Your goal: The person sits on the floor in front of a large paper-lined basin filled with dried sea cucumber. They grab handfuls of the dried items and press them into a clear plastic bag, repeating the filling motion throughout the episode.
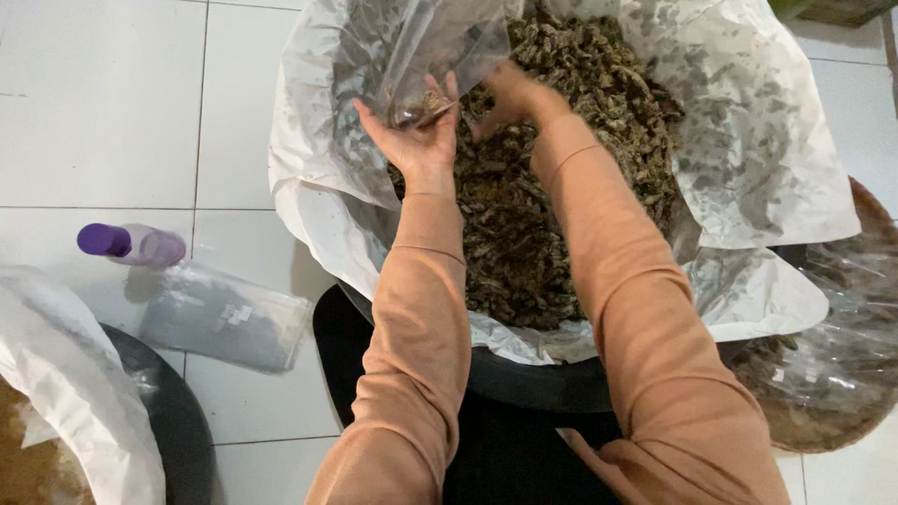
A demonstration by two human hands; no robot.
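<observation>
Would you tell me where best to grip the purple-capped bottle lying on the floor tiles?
Probably around the clear body of the bottle, coming straight down from above: it lies on its side, cap pointing left, with the flat plastic packet close beside its right end.

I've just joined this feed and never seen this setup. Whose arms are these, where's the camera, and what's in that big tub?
There is one picture, from a camera on the person's head, looking down. Both arms in orange sleeves are theirs. The left hand holds a clear bag open over a black tub lined with white plastic and full of dried brown leaves. The right hand is in the leaves beside the bag. On the tiled floor lie a purple-capped bottle and a flat stack of bags.
</observation>
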